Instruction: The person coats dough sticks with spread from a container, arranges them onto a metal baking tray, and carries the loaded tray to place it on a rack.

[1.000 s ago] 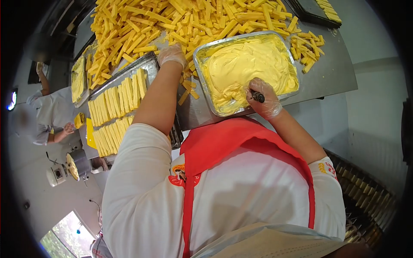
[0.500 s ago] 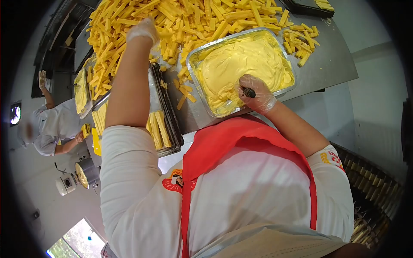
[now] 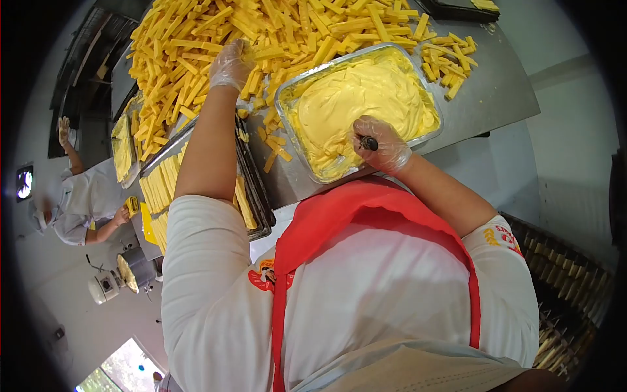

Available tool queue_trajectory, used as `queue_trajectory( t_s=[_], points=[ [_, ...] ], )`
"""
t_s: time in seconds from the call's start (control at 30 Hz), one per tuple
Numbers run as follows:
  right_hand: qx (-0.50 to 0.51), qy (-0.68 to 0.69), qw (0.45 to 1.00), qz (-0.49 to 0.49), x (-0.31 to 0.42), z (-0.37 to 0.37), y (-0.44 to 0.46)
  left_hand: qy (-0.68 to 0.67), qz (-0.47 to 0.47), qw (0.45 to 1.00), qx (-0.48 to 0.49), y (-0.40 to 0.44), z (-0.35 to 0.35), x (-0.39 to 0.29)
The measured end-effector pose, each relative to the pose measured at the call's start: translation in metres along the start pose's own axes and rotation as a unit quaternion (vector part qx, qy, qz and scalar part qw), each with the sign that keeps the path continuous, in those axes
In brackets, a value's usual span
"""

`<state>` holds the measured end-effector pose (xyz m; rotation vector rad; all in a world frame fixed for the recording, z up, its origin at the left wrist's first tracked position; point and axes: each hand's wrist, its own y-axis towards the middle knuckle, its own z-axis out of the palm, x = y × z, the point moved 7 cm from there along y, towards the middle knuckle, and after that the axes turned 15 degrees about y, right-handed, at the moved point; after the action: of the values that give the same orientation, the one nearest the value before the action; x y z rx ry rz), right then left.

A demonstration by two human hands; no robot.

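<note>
My right hand (image 3: 382, 145), in a clear plastic glove, is closed around the dark handle (image 3: 369, 143) of a tool whose working end is hidden. It is over the near side of a rectangular metal pan (image 3: 439, 127) filled with smooth yellow cream (image 3: 359, 91). My left hand (image 3: 230, 65), also gloved, reaches into a big pile of yellow sticks (image 3: 176, 72). Its fingers are curled among the sticks; what they grip is hidden. Beneath my left forearm lies a dark baking tray (image 3: 262, 219) with yellow sticks (image 3: 157, 189) in rows.
A smaller group of sticks (image 3: 450, 62) lies right of the pan on the metal table (image 3: 503, 98). Another dark tray (image 3: 460, 12) sits at the far edge. To the left are a yellow-smeared tray (image 3: 123, 147), a co-worker (image 3: 91, 196) and a mixer (image 3: 108, 284).
My left hand has moved right and slightly nearer me across the pile, uncovering more of the tray's rows. My right hand keeps its grip over the pan. The view has shifted slightly.
</note>
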<state>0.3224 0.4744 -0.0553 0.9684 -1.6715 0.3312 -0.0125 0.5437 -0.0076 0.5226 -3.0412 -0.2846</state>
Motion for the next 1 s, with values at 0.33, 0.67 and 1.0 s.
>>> queue_trajectory(
  t_s=[0.33,0.67,1.0],
  points=[
    [0.021,0.034,0.999,0.004,-0.008,0.005,0.001,-0.084,-0.119,0.987,-0.074,-0.015,0.042,0.04],
    [0.061,0.027,0.997,-0.049,0.016,0.004,0.001,-0.077,-0.232,0.957,0.158,-0.034,0.016,0.038],
    [0.066,0.044,0.996,-0.028,0.007,0.002,-0.005,-0.247,-0.2,0.942,0.105,-0.038,0.019,0.051]
  ],
)
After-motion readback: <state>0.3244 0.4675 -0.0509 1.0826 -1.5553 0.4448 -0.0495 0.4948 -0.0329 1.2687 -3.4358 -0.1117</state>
